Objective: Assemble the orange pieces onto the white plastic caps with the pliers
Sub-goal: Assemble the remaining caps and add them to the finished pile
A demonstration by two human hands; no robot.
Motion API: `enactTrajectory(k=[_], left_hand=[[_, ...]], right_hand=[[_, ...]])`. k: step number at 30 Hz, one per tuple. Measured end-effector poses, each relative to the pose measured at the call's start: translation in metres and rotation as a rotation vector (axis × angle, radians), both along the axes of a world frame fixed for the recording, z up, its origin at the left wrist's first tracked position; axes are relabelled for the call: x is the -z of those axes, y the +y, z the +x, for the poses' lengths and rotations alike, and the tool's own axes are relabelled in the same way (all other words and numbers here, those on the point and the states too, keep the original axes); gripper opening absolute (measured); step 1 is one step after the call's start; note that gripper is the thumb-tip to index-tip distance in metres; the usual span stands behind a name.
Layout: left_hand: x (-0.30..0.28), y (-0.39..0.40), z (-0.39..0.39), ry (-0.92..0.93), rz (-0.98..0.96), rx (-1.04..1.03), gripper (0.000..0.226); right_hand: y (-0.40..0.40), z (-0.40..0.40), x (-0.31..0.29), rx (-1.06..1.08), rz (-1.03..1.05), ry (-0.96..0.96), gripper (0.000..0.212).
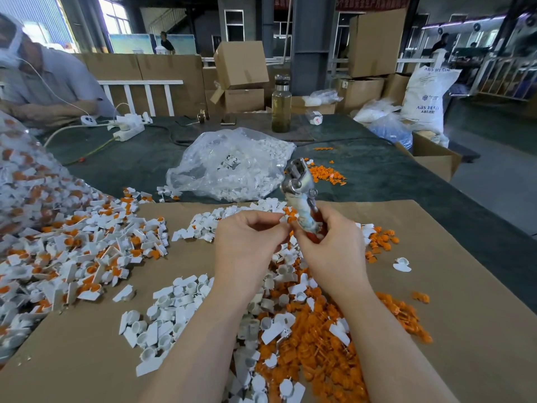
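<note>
Cardboard-covered bench [436, 286] strewn with white caps [174, 309] and orange pieces [319, 344]. Left hand [247, 242] pinching a cap-and-orange pair [286, 219], right hand [331, 242] clamped round upright pliers [302, 193]. Seemingly mid-assembly; next, seating the pair between the pliers' jaws and squeezing.

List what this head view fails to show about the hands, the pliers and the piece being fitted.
- Small white plastic cap pinched by left hand: mostly hidden by fingertips; seating of the orange piece unreadable.
- Metal pliers in right hand: handles covered by the grip.
- Plier head: blurred.

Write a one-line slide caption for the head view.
Right hand grips metal pliers; left hand pinches a white plastic cap above cardboard.
</note>
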State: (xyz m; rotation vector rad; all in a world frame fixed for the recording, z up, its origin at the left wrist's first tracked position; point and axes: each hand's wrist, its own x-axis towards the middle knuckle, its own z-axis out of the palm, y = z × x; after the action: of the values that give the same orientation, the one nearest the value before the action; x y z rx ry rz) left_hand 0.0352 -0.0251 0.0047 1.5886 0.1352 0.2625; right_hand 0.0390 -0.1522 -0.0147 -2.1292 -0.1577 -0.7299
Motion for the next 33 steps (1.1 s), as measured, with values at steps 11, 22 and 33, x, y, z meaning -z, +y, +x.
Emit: enactTrajectory(k=[11,22,33], left_hand=[[-0.001,-0.004,-0.002,-0.054,0.133,-0.038,0.007],[0.004,0.001,0.001,-0.05,0.018,-0.085,0.011],[0.0,0.011,0.004,-0.1,-0.23,-0.036,0.013]], right_hand=[[-0.007,0.002,-0.002,-0.067,-0.05,0.097,0.007],[-0.018,0.0,-0.009,-0.255,0.086,0.287,0.006],[-0.037,-0.005,-0.017,-0.452,0.051,0.577,0.024]])
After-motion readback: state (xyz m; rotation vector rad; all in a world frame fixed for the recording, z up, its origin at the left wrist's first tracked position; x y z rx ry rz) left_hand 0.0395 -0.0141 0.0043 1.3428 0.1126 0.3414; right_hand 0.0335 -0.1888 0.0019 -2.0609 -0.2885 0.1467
